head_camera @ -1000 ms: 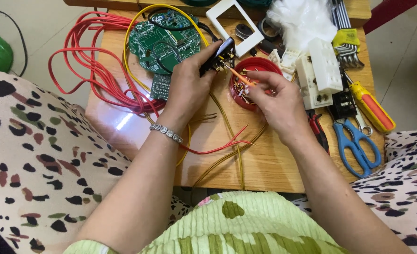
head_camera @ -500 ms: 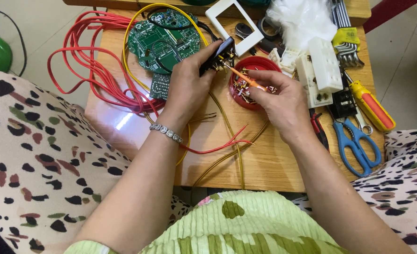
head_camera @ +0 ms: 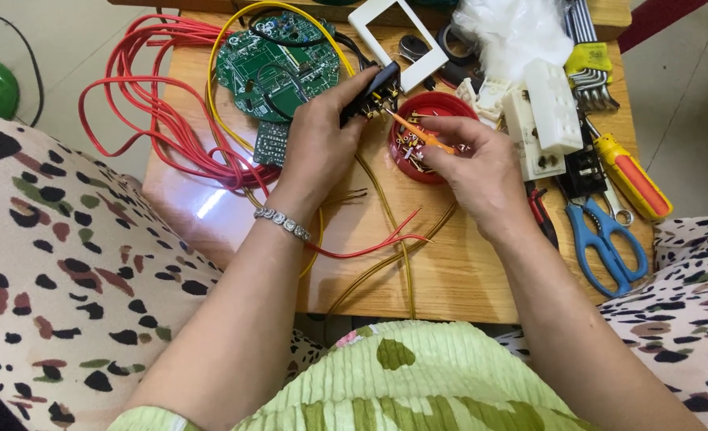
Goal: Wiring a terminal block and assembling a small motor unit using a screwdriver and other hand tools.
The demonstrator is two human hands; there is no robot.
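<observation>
Here the left hand [head_camera: 318, 148] is closed round a small black electrical part [head_camera: 370, 92], thumb and fingers pinching it so that its brass terminals face the other hand. The right hand [head_camera: 482, 172] grips a thin orange screwdriver [head_camera: 419, 134] between thumb and fingertips, its tip pointing up and left to touch the black part's terminals. Both hands hover just above a red round lid [head_camera: 406, 160] that holds small screws and lies directly under the screwdriver. A silver bracelet [head_camera: 284, 223] circles the left wrist. Around them, on the wooden table [head_camera: 466, 271], lie a green round circuit board [head_camera: 278, 64] to the left of the black part, a coil of red wire [head_camera: 154, 104] at the table's left edge, yellow wire [head_camera: 386, 215], a white frame plate [head_camera: 398, 40], white switch blocks [head_camera: 549, 116], blue scissors [head_camera: 605, 243] and a yellow-and-red screwdriver [head_camera: 633, 175] at the right
</observation>
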